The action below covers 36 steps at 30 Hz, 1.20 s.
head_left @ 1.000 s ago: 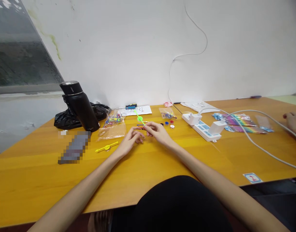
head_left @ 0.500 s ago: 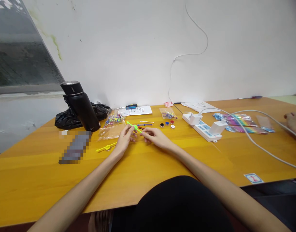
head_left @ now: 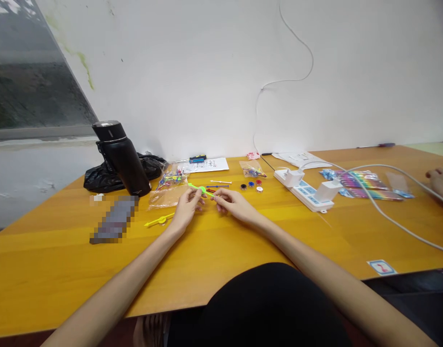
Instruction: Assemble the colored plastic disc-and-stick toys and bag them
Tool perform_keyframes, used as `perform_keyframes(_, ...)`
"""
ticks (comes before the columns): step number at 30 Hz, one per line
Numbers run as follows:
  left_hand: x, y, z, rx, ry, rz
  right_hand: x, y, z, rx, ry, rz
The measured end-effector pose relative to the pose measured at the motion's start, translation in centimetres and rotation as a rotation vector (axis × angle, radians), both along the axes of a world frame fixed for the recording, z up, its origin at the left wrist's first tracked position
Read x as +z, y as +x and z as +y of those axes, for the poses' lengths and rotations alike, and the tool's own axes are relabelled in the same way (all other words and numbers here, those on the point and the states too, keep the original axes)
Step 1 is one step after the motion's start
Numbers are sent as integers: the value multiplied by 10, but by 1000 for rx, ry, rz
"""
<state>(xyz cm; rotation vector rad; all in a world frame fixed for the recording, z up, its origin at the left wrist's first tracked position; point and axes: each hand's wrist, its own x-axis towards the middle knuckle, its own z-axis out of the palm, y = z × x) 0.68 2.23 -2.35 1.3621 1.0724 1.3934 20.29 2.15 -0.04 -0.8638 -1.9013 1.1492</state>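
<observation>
A bright green plastic arrow spinner point(head_left: 202, 190) is held above the table between my two hands. My left hand point(head_left: 185, 208) pinches it near the pointed end, and my right hand point(head_left: 233, 204) has its fingertips closed on the thin tail. Just beyond lie a blue arrow point(head_left: 217, 186), a white arrow point(head_left: 221, 181) and a partly hidden red arrow point(head_left: 210, 191). A yellow arrow point(head_left: 160, 220) rests left of my left hand. Small round pieces sit farther right: black point(head_left: 243, 186), blue point(head_left: 251, 184), red point(head_left: 258, 182) and white point(head_left: 260, 189).
At left stand a black bottle point(head_left: 122, 159) and a pixelated flat object point(head_left: 114, 219). Behind my hands lies a clear bag point(head_left: 167, 196) of coloured pieces. A power strip point(head_left: 308, 195) with looping cables is at right, near rainbow-coloured packets point(head_left: 366, 180) and another person's hand point(head_left: 441, 182).
The view has shifted slightly. The green arrow spinner has tilted a little between my fingers; both hands keep hold of it.
</observation>
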Motion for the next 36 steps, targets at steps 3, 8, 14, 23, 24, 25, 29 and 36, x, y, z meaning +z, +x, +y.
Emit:
perform_keyframes(3,-1,2,0,-39,-61,-34,1,0,2,-22,0,17)
perform_keyframes(8,-3,5,-6,-226,-55,81,1,3,14,-59,-84,107)
perform_keyframes(14,2,7,-20,-422,93,398,6,3,26,-221,-203,243)
perform_keyframes(23,3,8,-21,-383,184,631,29,-58,32,121,-300,-81)
perform_keyframes(24,1,7,-20,-361,181,625,30,-68,34,143,-300,-136)
perform_keyframes(25,0,7,-19,-336,170,616,30,-78,37,148,-297,-206)
perform_keyframes(29,0,5,-17,-300,125,604,29,-99,50,138,-347,-332)
perform_keyframes(36,5,6,-20,-306,114,652,31,-103,58,267,-346,-419)
